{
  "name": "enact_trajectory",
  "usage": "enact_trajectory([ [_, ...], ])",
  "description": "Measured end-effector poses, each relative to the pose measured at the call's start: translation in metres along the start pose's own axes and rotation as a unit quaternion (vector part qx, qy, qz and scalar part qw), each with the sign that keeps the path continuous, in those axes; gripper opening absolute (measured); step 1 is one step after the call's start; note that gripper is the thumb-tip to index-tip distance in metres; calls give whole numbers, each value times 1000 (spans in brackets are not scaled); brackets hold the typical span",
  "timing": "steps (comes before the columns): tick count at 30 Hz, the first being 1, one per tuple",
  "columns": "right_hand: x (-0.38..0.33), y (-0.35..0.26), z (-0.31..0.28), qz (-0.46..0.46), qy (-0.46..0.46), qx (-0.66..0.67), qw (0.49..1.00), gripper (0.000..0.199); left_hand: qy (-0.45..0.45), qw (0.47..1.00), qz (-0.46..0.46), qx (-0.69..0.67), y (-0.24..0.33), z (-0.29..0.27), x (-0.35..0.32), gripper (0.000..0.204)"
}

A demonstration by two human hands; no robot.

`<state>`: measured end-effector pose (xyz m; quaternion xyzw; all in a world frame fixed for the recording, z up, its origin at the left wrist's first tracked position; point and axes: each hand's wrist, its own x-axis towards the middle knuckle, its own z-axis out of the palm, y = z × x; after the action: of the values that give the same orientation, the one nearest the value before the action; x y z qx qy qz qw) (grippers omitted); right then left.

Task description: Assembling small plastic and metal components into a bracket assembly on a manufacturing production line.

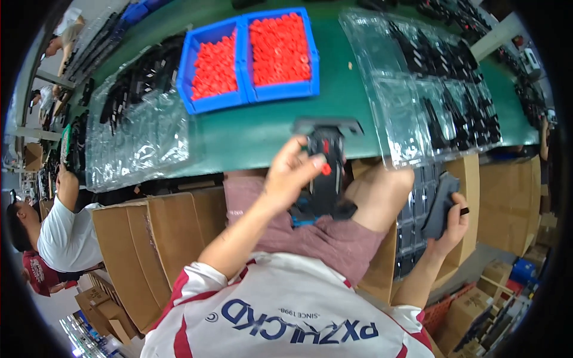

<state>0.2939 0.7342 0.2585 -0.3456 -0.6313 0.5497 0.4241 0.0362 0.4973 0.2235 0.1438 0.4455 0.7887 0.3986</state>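
Left hand [292, 170] pinches a small red cap [326, 169] between thumb and fingertips, pressed against a black plastic assembly [325, 173] that stands upright in the person's lap, just off the near edge of the green tabletop [250, 134]. The assembly's grey top plate sits level with that edge; a blue piece shows at its base. Right hand [455, 218] is lower right, off the table, fingers curled around a dark grey plastic part [440, 206], held over a cardboard box [471, 185] with stacked black trays inside. On the tabletop, toward the far edge, two blue bins [250, 89] side by side, both filled with red caps. Clear blister trays [418, 89] loaded with black parts cover the right side of the table, overhanging the near edge. More clear trays [134, 131] with black parts at the left end. Cardboard boxes [149, 238] below the left side. Another person in a white shirt [65, 230] sits at far left.
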Motion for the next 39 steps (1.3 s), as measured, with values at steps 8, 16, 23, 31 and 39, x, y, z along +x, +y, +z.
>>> enact_trajectory([
  [8,-38,-33,156,4,-388,140,911,30,12,1000,23,-2,2,6,-46,37],
  [16,-49,-44,202,-48,-466,48,882,32,13,999,49,1,16,-18,-64,38],
  [23,-50,-48,211,-35,-442,6,896,32,12,999,43,-30,13,-32,-66,38],
  [31,-57,-45,231,-55,-444,-58,892,29,30,993,44,-105,26,-34,-71,41],
  [39,-63,-33,237,62,-409,3,911,25,65,991,119,3,19,-36,-71,51],
])
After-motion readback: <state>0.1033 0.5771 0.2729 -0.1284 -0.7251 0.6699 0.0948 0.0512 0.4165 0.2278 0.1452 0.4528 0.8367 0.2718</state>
